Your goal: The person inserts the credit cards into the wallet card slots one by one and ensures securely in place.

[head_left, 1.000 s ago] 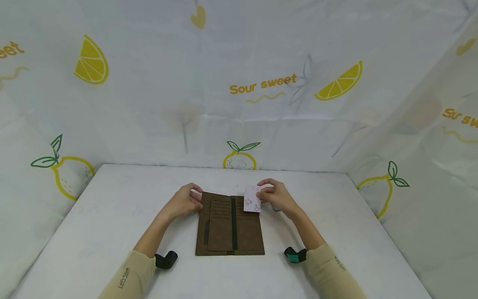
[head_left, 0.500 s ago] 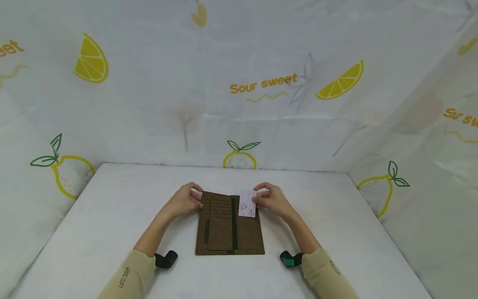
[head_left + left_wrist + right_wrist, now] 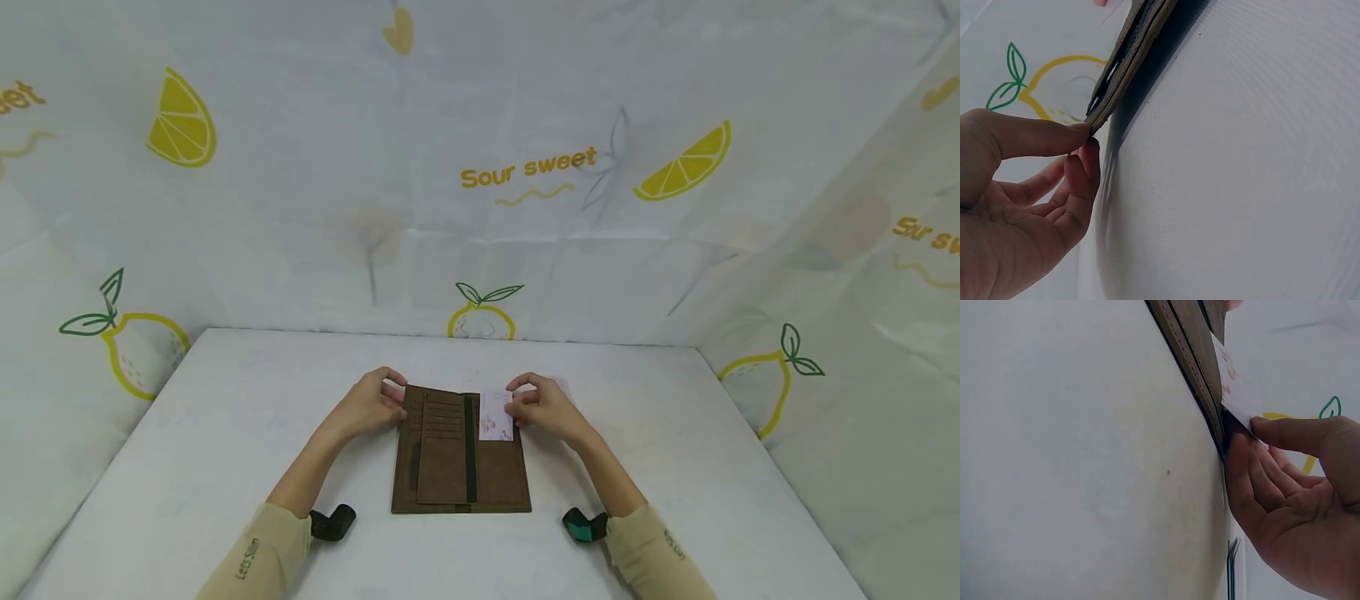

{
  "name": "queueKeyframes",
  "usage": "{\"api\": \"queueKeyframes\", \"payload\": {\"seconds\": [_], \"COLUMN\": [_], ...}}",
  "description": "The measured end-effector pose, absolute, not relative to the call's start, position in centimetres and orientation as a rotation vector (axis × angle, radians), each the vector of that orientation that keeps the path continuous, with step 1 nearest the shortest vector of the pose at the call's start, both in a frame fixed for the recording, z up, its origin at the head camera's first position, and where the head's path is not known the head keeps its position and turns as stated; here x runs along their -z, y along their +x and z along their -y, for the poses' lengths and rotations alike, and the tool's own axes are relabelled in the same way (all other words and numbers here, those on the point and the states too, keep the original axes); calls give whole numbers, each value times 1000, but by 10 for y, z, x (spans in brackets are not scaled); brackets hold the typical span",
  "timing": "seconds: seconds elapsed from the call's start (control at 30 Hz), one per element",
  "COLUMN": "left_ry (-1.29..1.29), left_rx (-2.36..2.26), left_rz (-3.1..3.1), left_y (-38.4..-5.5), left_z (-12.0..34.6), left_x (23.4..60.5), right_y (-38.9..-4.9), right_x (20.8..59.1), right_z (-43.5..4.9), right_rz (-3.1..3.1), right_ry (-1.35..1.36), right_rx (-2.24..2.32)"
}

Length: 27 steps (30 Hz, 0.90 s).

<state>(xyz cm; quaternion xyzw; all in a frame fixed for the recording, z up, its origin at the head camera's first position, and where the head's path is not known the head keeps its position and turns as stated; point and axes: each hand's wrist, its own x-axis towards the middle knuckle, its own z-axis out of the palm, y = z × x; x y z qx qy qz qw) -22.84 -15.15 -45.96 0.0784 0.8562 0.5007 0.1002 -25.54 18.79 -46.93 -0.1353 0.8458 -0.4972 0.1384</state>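
Note:
A brown wallet point(image 3: 501, 475) lies opened out on the white table, with card slots on both halves and a dark strip down the middle. At its upper left corner my left hand point(image 3: 369, 403) pinches the edge between thumb and fingers, as the left wrist view shows too. My right hand point(image 3: 549, 410) pinches a white card with a pinkish print point(image 3: 495, 418) by its right edge. The card overlaps the slots of the wallet's right half. From the right wrist view, the card point(image 3: 1240, 394) tilts over the wallet point(image 3: 1194, 356), its lower corner close to the leather.
Beyond the right hand, a thin flat item with a teal edge point(image 3: 1231, 575) lies on the table. Black devices point(image 3: 333, 523) sit at both wrists. A white curtain with lemon prints point(image 3: 480, 250) hangs behind the table point(image 3: 187, 467).
My right hand has brought the card left and down, from the wallet's upper right edge to over its right-hand slots. The left hand stays at the corner.

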Motion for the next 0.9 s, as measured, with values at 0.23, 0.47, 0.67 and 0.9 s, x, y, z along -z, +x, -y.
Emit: {"api": "queueKeyframes", "payload": {"seconds": [0.23, 0.47, 0.67, 0.9], "left_ry": [227, 228, 232, 235], "left_rx": [-1476, -1482, -1483, -1477], "left_rz": [-2536, -2530, -2526, -2529], "left_y": [-228, -229, -230, -230], "left_z": [152, 152, 152, 152], "left_x": [461, 462, 463, 464], "right_y": [-256, -258, -257, -256], "right_x": [464, 462, 462, 462], "right_z": [-185, -185, -187, -189], "right_rz": [-2451, -2480, -2505, -2502], "right_ry": [-406, -468, -497, -574], "right_rx": [1369, 1291, 1255, 1225]}}
